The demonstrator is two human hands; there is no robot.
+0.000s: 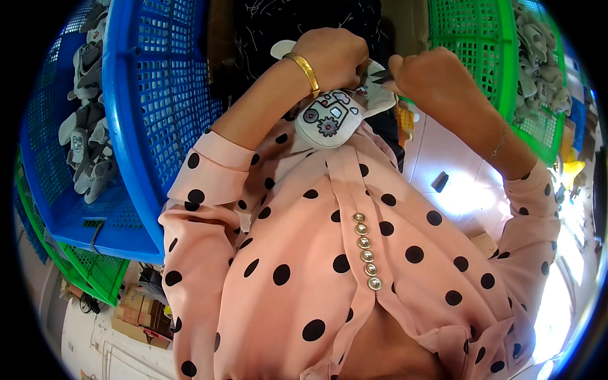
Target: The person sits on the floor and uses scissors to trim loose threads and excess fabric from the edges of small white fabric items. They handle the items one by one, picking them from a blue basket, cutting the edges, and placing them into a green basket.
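The left hand is closed around a small white fabric piece, which hangs out of the fist toward five o'clock, just below the wrist with its gold bangle. The right hand sits at three o'clock of the left, near it, fingers curled shut on small dark snips whose tips point toward nine o'clock, at the upper edge of the fabric between the two fists.

The fabric piece is rounded, pale and soft, with a dark stitched outline; on it is a cartoon vehicle with a red-brown wheel and a grey toothed wheel. A second pale flap shows at eleven o'clock of the left fist.

At nine o'clock a blue basket holds grey fabric pieces; at two o'clock a green basket holds more.
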